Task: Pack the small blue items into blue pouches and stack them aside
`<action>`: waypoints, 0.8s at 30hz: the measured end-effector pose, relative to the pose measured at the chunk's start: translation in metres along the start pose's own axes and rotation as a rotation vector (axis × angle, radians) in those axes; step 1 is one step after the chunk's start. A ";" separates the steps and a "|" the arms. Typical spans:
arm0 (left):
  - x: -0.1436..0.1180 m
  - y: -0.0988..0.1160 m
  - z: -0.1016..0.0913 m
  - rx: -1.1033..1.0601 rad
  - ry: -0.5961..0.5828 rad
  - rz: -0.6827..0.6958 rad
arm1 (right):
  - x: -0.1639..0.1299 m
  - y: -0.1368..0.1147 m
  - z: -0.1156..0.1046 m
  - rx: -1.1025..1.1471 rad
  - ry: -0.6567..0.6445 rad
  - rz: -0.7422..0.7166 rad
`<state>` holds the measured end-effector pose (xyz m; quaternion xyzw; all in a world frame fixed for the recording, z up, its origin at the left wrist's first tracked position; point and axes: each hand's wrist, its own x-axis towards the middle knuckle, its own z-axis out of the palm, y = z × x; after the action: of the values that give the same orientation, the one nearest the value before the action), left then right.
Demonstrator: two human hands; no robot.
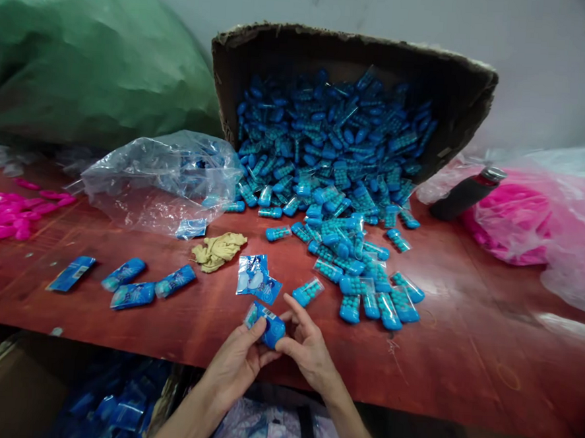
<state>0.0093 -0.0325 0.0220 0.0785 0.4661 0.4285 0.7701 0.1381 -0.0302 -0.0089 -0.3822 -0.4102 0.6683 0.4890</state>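
My left hand (237,361) and my right hand (309,349) meet at the near edge of the red table (464,335), both gripping one small blue capsule-shaped packet (269,324) in clear wrap. Just beyond it lie flat blue sachets (256,279) and a single wrapped blue piece (308,291). A tipped cardboard box (459,84) at the back spills a large heap of the same blue wrapped pieces (335,175) toward me.
Several blue packets (134,285) lie in a row at the left, near a crumpled clear plastic bag (161,174) and a beige cloth (218,249). Pink items (5,215) sit far left, a pink-filled bag (530,217) and dark bottle (465,193) right, a green sack (84,54) behind.
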 end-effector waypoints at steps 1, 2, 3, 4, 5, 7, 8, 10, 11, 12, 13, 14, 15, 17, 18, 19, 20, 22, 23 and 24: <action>0.000 0.000 -0.001 -0.004 0.000 -0.008 | 0.000 0.000 0.000 0.033 -0.021 0.019; 0.001 0.000 -0.001 -0.011 0.006 -0.010 | 0.000 0.000 0.000 0.059 -0.033 0.032; 0.001 -0.001 -0.001 -0.022 0.020 -0.010 | 0.000 0.000 0.001 0.075 -0.036 0.037; 0.001 -0.002 -0.002 -0.034 0.039 -0.010 | 0.000 0.001 0.001 0.078 -0.030 0.036; 0.002 -0.003 -0.002 -0.048 0.060 -0.008 | 0.000 0.003 0.001 0.071 -0.020 0.032; 0.002 -0.006 -0.001 -0.070 0.091 -0.006 | -0.001 0.006 0.003 0.031 0.000 0.027; 0.002 -0.007 -0.001 -0.075 0.098 -0.003 | -0.001 0.009 0.005 0.001 0.015 0.026; 0.002 -0.008 -0.001 -0.076 0.107 0.005 | -0.002 0.012 0.008 -0.072 0.058 0.013; 0.001 -0.008 -0.001 -0.068 0.107 0.011 | -0.003 0.014 0.010 -0.115 0.076 0.003; 0.000 -0.007 -0.001 -0.050 0.105 0.018 | -0.004 0.014 0.012 -0.166 0.087 -0.009; -0.001 -0.005 -0.003 -0.025 0.100 0.028 | -0.004 0.014 0.013 -0.226 0.091 -0.026; -0.002 -0.001 -0.005 0.009 0.095 0.044 | -0.004 0.012 0.014 -0.299 0.078 -0.048; -0.004 0.005 -0.008 0.045 0.100 0.073 | -0.003 0.010 0.013 -0.389 0.051 -0.078; -0.007 0.023 -0.019 0.092 0.158 0.182 | -0.001 0.003 0.007 -0.610 -0.005 -0.159; -0.008 0.034 -0.027 0.088 0.221 0.258 | 0.001 -0.002 0.002 -0.735 -0.021 -0.203; -0.010 0.047 -0.035 0.049 0.292 0.336 | 0.004 -0.006 -0.004 -0.864 -0.023 -0.240; -0.011 0.059 -0.043 -0.029 0.350 0.393 | 0.008 -0.010 -0.009 -0.989 -0.009 -0.267; -0.014 0.078 -0.059 -0.159 0.481 0.425 | 0.016 -0.017 -0.018 -1.207 0.053 -0.295; -0.014 0.084 -0.066 -0.209 0.516 0.445 | 0.022 -0.020 -0.019 -1.292 0.078 -0.299; -0.014 0.087 -0.071 -0.243 0.538 0.441 | 0.028 -0.022 -0.019 -1.358 0.093 -0.297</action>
<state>-0.1002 -0.0078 0.0372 -0.0306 0.5695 0.6417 0.5128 0.1561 0.0038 0.0012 -0.5715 -0.7639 0.1726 0.2450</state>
